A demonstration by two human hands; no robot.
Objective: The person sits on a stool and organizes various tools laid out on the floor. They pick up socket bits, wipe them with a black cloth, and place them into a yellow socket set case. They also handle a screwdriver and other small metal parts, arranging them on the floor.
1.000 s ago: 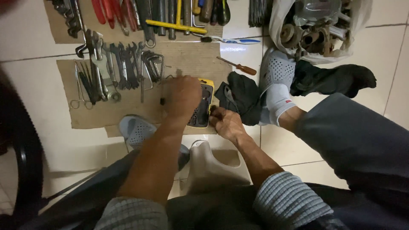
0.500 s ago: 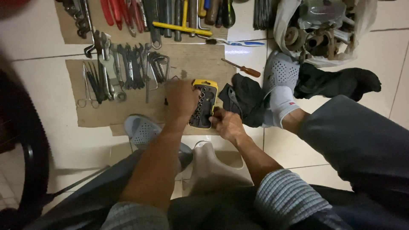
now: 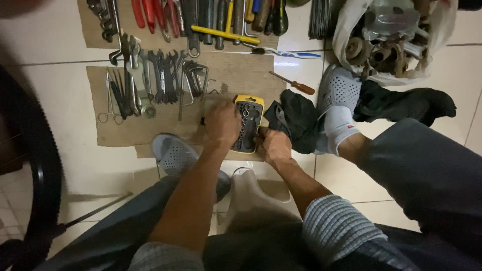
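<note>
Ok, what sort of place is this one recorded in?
Probably an informal repair spot, perhaps for bicycles, set up on a tiled floor. Wrenches lie in rows on cardboard, a yellow socket case sits between the hands, and a black tyre stands at the left.

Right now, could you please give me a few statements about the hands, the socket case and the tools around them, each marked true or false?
1. Both hands are at the yellow socket case. True: the left hand and the right hand are on either side of it.
2. The case lies on a wooden bench. False: it lies on cardboard on the tiled floor.
3. A row of wrenches lies on the cardboard to the left of the case. True.
4. The orange-handled screwdriver is in the right hand. False: it lies on the floor beyond the case, untouched.
5. The black cloth lies left of the case. False: it is on the right.
</note>
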